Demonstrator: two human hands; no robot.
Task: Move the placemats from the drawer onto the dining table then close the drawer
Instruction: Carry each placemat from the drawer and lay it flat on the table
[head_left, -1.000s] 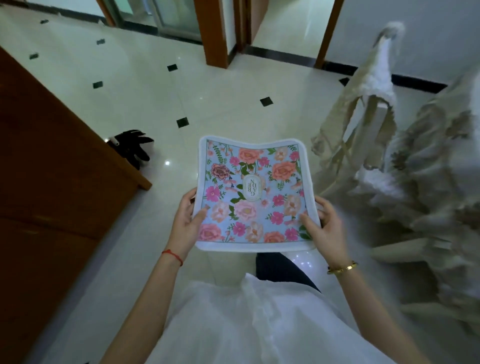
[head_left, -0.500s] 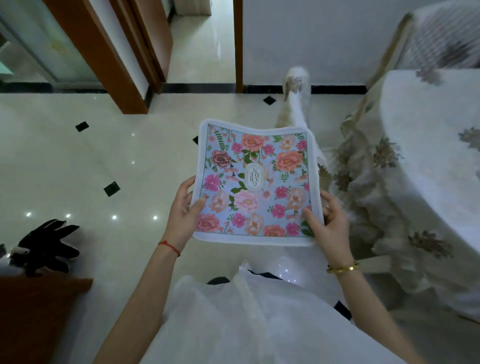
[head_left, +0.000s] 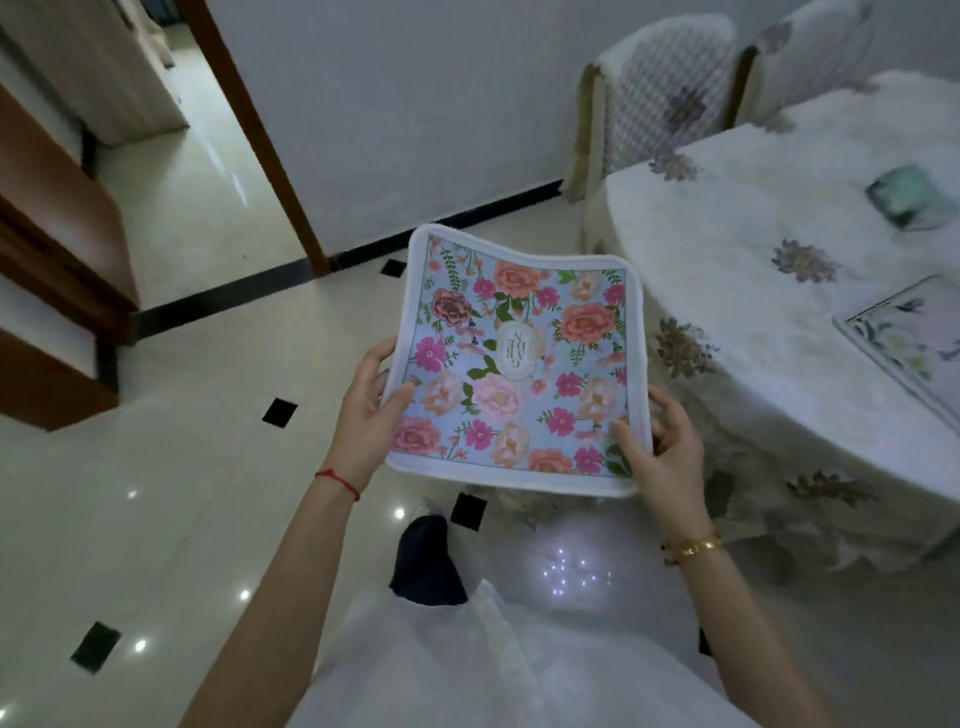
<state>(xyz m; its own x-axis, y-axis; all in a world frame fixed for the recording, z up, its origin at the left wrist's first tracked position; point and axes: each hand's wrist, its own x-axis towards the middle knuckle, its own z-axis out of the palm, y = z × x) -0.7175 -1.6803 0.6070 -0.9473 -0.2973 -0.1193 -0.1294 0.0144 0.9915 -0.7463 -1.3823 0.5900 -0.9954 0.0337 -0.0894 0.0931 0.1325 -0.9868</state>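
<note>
The placemat (head_left: 519, 364) is held flat in the air above the floor (head_left: 208, 467), just left of the table (head_left: 753, 322) edge. The left hand (head_left: 371, 415) grips its near-left edge, thumb on top; the right hand (head_left: 660, 447) grips its near-right corner. The floor lies open to the left. A second placemat (head_left: 904, 343) and a greenish box (head_left: 909, 197) lie on the table; two chairs (head_left: 660, 98) stand at its far side.

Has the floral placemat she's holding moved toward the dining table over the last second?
Yes. The floral placemat, gripped by the left hand and right hand, now sits right beside the dining table, which earlier was out of view.
</note>
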